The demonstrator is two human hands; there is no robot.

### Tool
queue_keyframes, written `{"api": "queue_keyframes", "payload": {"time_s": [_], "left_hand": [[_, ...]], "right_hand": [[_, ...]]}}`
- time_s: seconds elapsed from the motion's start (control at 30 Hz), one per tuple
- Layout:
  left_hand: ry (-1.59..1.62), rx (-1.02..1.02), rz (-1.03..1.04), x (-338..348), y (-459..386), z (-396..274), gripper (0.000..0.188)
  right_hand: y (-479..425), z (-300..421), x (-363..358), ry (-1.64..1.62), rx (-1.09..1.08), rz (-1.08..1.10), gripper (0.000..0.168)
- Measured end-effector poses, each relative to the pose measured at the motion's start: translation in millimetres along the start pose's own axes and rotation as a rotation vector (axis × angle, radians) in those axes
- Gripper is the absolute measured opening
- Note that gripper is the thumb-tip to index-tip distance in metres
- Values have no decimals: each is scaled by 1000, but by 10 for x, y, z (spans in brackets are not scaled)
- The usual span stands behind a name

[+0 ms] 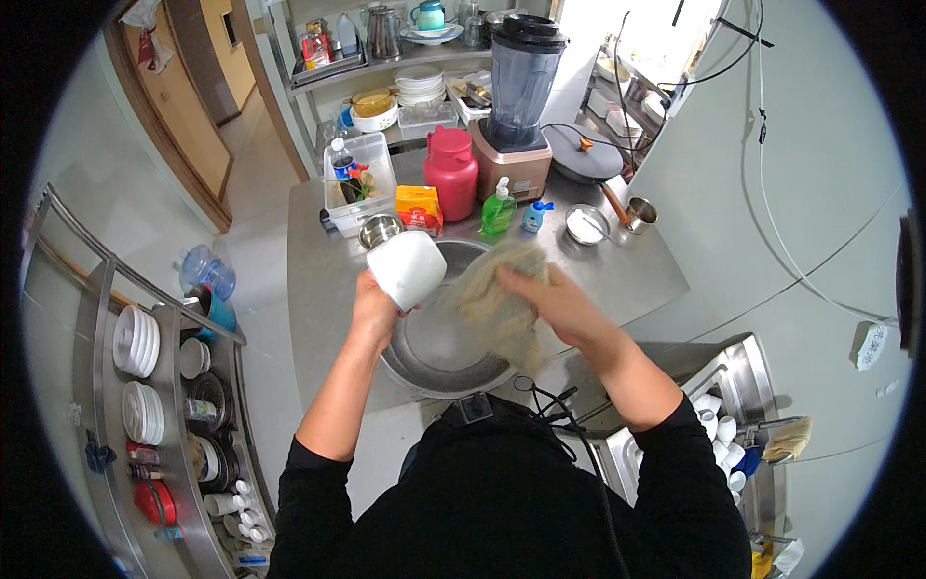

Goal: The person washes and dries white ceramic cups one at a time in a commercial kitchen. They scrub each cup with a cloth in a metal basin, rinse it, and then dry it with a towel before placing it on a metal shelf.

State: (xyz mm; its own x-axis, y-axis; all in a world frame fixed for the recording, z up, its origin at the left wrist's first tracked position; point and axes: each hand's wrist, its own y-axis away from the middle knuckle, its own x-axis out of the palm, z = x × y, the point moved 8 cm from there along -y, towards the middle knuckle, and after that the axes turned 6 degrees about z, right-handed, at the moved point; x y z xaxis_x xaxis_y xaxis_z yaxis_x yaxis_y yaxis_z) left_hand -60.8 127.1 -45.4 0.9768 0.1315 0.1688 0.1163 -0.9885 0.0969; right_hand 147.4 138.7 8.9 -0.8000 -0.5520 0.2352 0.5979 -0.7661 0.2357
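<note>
A white ceramic cup or small bowl [407, 269] is gripped by my left hand [376, 307], tilted over the left rim of a wide grey metal basin [416, 373]. My right hand [542, 297] holds a beige cloth [499, 304], blurred by motion, over the basin's right side. Cup and cloth are apart. Just behind the cup stands a small round steel container [380, 230]. The basin rests on a stainless steel table [325, 289]; the cloth hides part of it.
Behind the basin stand a green pump bottle [498, 210], a small blue bottle [534, 216], a red jug [451, 174], a blender [517, 108] and a steel bowl [587, 224]. A plate rack [173, 362] is at left, a sink with white cups [723, 434] at right.
</note>
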Motion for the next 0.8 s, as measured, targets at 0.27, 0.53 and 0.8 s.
{"api": "queue_keyframes", "payload": {"time_s": [0.27, 0.53, 0.8], "left_hand": [[447, -34, 256, 306, -48, 160, 42], [337, -43, 399, 490, 63, 101, 31], [-633, 578, 152, 353, 170, -309, 10]], "right_hand": [[319, 626, 639, 883, -989, -22, 44], [263, 491, 782, 1093, -1202, -112, 36], [6, 592, 613, 797, -824, -111, 15]]}}
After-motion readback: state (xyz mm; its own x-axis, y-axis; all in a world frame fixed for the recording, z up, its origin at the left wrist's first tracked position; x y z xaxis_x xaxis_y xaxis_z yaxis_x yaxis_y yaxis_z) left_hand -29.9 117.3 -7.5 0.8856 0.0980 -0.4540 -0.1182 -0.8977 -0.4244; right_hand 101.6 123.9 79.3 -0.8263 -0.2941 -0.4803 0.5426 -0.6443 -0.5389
